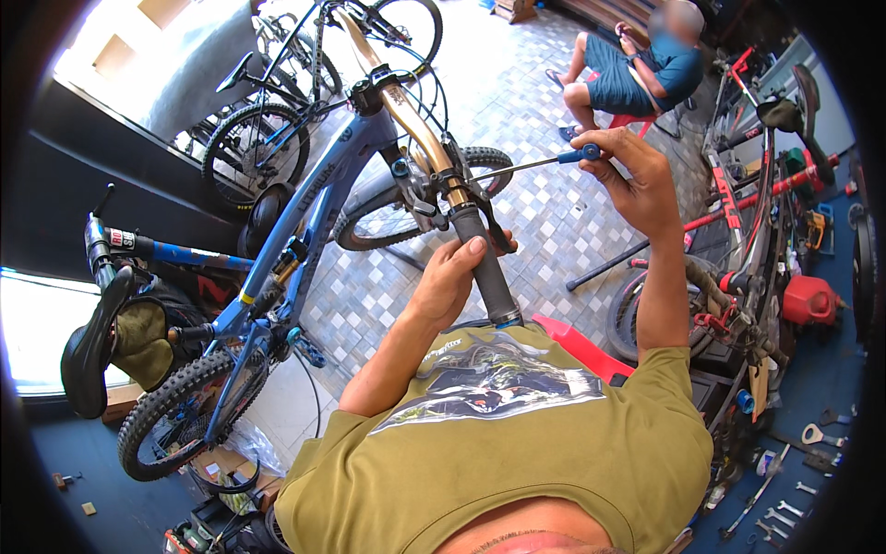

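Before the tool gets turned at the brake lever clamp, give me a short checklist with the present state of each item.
1. Left hand steadies the handlebar grip: ok, fingers wrapped around it.
2. Right hand holds the blue-handled long hex key: ok, pinched at the handle.
3. Key tip seated in the bolt by the brake lever: cannot tell, the tip is hidden among parts.
4. Blue bike held firm: cannot tell, no support shows.
5. Seated person apart from the work: ok.
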A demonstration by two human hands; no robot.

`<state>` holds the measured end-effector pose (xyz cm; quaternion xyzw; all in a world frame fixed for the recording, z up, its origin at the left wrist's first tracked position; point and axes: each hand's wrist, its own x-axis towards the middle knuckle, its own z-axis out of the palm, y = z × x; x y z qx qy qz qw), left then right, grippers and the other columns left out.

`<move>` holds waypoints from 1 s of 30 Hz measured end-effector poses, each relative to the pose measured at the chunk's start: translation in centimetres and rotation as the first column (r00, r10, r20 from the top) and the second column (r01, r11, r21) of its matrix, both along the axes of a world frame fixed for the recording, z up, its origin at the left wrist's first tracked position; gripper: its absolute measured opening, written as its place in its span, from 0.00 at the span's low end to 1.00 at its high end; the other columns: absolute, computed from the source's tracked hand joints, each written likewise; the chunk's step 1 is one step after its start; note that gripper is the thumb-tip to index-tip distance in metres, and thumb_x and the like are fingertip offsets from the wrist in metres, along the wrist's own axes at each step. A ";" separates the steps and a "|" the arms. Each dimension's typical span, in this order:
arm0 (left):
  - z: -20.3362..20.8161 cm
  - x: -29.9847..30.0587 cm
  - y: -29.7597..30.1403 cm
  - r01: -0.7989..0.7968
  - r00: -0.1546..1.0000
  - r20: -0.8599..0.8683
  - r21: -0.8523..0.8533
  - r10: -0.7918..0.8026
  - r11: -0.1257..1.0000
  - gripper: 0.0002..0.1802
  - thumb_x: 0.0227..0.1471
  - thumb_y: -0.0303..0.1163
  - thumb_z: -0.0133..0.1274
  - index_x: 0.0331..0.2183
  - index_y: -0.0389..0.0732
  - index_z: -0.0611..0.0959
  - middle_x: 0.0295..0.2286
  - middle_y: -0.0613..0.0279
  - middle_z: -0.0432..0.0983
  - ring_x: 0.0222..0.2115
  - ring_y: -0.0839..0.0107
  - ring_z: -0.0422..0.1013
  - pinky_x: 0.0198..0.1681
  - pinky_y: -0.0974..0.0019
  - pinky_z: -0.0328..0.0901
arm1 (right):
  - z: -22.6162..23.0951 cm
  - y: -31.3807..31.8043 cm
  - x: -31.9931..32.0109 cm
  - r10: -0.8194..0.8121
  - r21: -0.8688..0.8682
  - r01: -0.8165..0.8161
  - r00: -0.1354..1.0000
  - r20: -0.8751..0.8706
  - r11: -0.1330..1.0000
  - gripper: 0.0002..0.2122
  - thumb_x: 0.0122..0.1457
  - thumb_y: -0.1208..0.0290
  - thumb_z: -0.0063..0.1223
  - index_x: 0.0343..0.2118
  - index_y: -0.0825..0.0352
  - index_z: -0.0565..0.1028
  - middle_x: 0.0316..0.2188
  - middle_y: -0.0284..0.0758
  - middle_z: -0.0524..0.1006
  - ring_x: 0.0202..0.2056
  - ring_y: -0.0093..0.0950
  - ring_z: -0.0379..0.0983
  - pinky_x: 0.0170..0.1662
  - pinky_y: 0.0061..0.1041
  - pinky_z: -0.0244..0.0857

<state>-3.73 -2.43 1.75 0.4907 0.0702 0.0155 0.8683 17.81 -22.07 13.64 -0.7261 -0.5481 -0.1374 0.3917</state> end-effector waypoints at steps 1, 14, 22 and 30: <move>-0.1 0.0 0.0 0.000 1.000 0.003 0.001 0.000 1.000 0.40 0.64 0.60 0.52 0.59 0.33 0.77 0.55 0.50 0.78 0.59 0.63 0.70 0.60 0.60 0.59 | 0.0 0.0 0.1 0.004 0.003 -0.004 1.000 0.006 1.000 0.12 0.58 0.76 0.67 0.45 0.64 0.82 0.38 0.35 0.84 0.37 0.30 0.80 0.42 0.29 0.73; 0.1 0.1 0.1 0.013 1.000 0.020 -0.027 -0.012 1.000 0.42 0.63 0.60 0.54 0.59 0.30 0.76 0.55 0.48 0.77 0.58 0.64 0.71 0.59 0.62 0.61 | -0.8 1.8 3.8 0.040 -0.062 -0.049 0.990 -0.137 0.997 0.14 0.64 0.68 0.65 0.48 0.71 0.80 0.35 0.39 0.84 0.33 0.27 0.81 0.37 0.27 0.73; 0.3 -0.4 0.6 0.005 0.999 0.032 -0.100 -0.002 0.995 0.40 0.62 0.55 0.59 0.55 0.26 0.76 0.51 0.47 0.78 0.56 0.61 0.72 0.67 0.55 0.58 | -0.7 3.0 3.6 0.071 -0.070 -0.093 0.961 -0.268 0.993 0.13 0.66 0.71 0.63 0.50 0.69 0.81 0.39 0.35 0.85 0.39 0.21 0.81 0.41 0.23 0.73; -0.4 0.0 1.1 0.015 0.999 0.040 0.012 -0.015 1.000 0.40 0.61 0.60 0.57 0.53 0.28 0.81 0.48 0.52 0.81 0.53 0.65 0.73 0.64 0.59 0.60 | 1.8 1.8 1.5 -0.010 -0.229 -0.019 0.992 -0.125 0.973 0.15 0.67 0.71 0.62 0.54 0.66 0.81 0.46 0.32 0.85 0.43 0.15 0.77 0.45 0.19 0.74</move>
